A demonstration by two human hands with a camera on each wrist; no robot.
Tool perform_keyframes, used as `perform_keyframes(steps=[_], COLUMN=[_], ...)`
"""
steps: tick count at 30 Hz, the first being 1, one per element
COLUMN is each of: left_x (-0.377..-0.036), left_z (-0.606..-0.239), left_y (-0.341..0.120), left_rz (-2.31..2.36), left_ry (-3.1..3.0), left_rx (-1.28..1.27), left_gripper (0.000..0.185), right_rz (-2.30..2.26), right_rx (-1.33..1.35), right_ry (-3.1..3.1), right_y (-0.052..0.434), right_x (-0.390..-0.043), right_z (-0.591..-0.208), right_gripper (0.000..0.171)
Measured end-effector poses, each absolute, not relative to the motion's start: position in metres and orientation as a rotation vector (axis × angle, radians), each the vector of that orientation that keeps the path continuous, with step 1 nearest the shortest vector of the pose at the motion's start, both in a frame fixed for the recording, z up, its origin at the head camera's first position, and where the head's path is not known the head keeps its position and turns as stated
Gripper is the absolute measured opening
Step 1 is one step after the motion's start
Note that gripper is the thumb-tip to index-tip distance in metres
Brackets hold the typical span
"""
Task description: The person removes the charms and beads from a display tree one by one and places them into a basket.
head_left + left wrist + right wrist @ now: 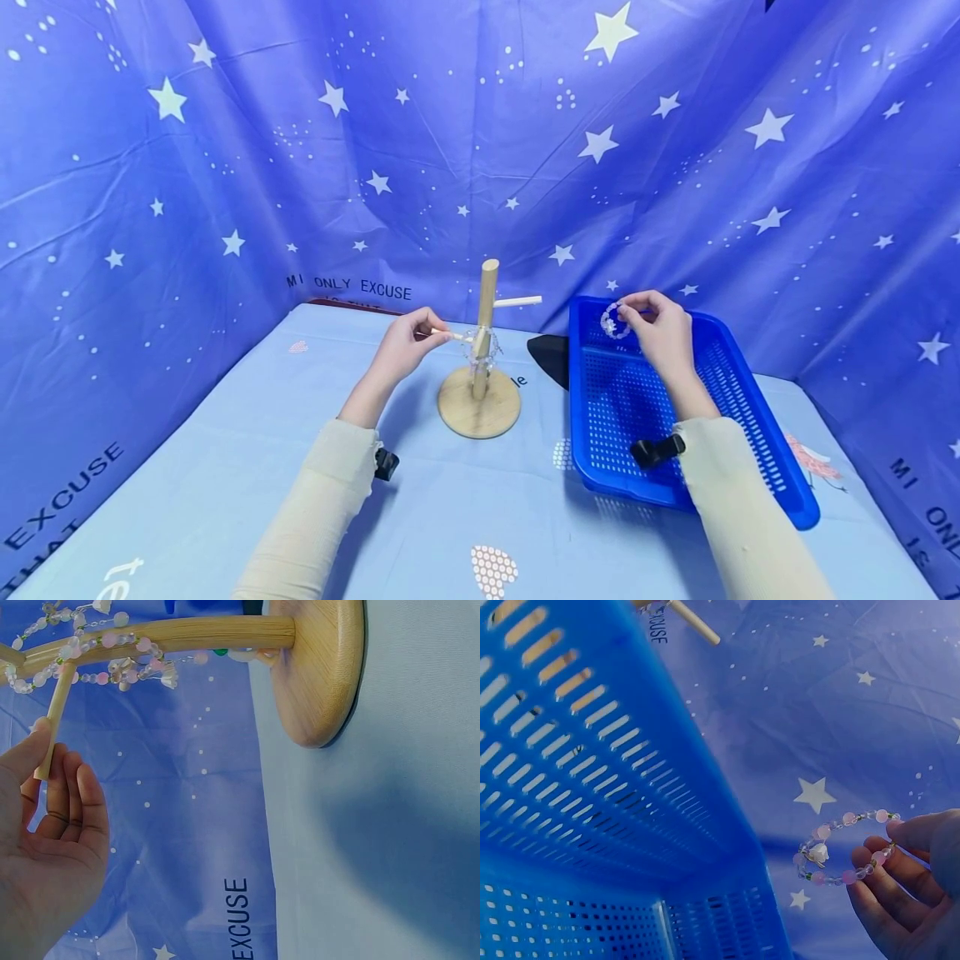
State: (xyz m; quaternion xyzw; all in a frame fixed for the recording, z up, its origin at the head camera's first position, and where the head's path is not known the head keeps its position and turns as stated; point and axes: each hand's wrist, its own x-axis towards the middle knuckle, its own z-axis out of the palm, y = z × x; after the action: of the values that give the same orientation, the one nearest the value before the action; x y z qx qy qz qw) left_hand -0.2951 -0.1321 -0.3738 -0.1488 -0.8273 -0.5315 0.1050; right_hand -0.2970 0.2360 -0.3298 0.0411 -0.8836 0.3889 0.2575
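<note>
A beaded bracelet [615, 321] of pink and clear beads hangs pinched in the fingertips of your right hand [662, 332], held above the far end of a blue perforated basket [757, 421]. From that bracelet the wooden stand [481, 367] lies at about nine o'clock, near but apart, with the basket's left wall between them. The stand's post rises upright from a round base; its pegs run level, so their long axis lies left to right as you look down. Your left hand [408, 340] is the nearer one to the stand: its thumb and fingers lightly pinch the free tip of the left peg [450, 335], with the palm otherwise loosely open. The right peg [517, 302], higher up the post, points at three o'clock toward the bracelet and is bare. Counted: one bracelet in your hand, one cluster of beaded bracelets [112, 660] already draped round the post where the left peg joins it (how many strands, the views do not tell), two pegs visible, one stand, one basket. All rests on a light blue cloth [225, 483], with a starry blue backdrop [300, 167] behind.
</note>
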Motion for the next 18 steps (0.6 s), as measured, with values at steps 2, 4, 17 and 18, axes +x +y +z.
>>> perform_keyframes(steps=[2, 4, 17, 18], left_x=[-0.295, -0.295, -0.297, -0.297], left_z=[-0.374, -0.374, -0.376, -0.375], left_y=[-0.132, -0.132, -0.131, -0.131], left_rz=[-1.569, -1.573, -1.592, -1.588], left_ry=[-2.438, -2.439, -2.446, -2.45], left_rx=[-0.439, -0.439, -0.417, -0.416], left_gripper=[0.01, 0.01, 0.014, 0.014], right_rz=[1.05, 1.044, 1.049, 1.056], right_rx=[0.11, 0.109, 0.036, 0.022], right_ry=[-2.406, -2.417, -2.537, -2.557], right_y=[0.237, 0.239, 0.248, 0.249], right_x=[-0.299, -0.3, -0.315, -0.316], right_z=[-0.332, -0.334, -0.356, -0.358], right_gripper=[0.017, 0.018, 0.02, 0.021])
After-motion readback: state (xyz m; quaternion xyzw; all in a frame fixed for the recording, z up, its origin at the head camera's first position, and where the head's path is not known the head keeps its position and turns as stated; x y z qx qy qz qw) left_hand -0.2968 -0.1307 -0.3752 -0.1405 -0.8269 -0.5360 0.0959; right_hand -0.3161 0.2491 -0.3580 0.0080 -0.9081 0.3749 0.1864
